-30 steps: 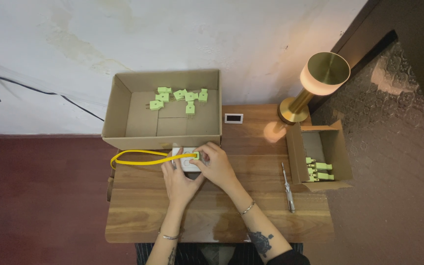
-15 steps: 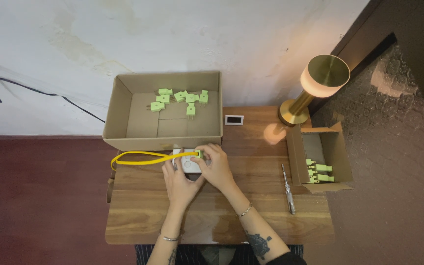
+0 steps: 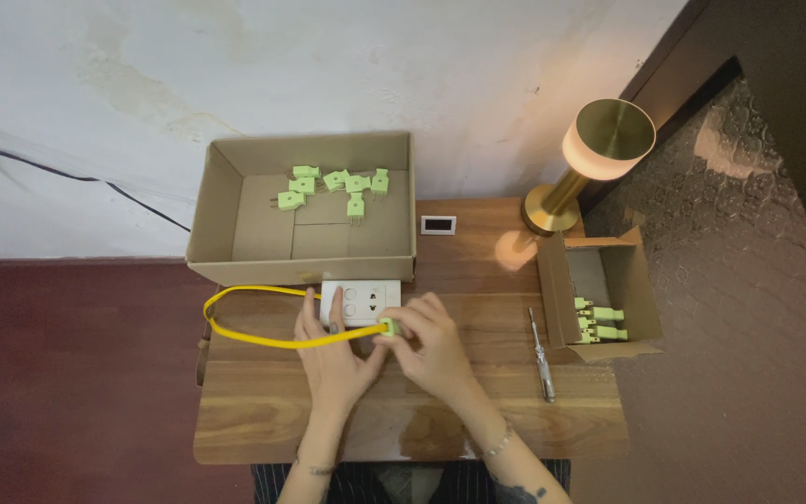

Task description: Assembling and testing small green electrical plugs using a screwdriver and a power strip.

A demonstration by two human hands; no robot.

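Head view: right hand (image 3: 436,347) pinches green plug (image 3: 389,326), left hand (image 3: 328,350) flat on socket (image 3: 361,302); yellow cable (image 3: 254,329) could drag it crooked, I think.

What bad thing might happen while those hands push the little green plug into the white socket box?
The yellow cable loops past the table's left edge, so an arm might snag it and tug the green plug from the right hand. The white socket box lies loose under the left hand and may slide against the big cardboard box. The screwdriver near the right wrist could get knocked and roll off.
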